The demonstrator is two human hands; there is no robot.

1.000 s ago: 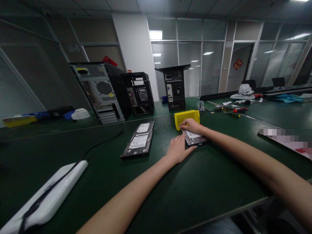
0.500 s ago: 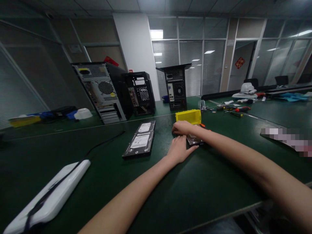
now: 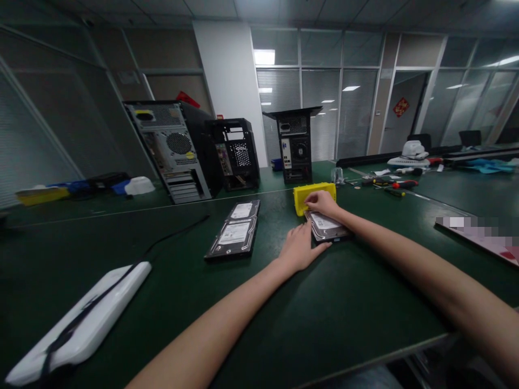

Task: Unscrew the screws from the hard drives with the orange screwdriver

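Hard drive (image 3: 326, 227) lies flat on the bench (image 3: 348, 302), label up, just in front of the yellow bin (image 3: 300, 198). Left hand (image 3: 298, 248) rests spread on the bench, fingers against the drive's near-left edge. Right hand (image 3: 320, 202) sits curled over the far end, touching the bin; whether it grips cannot be told. Half a second ago the right hand lay across the drive and hid the label; it has since drawn back, and the drive itself has barely shifted. Two further drives (image 3: 235, 233) lie apart to the left.

No legible text, even on hard-drive labels (image 3: 323, 221).
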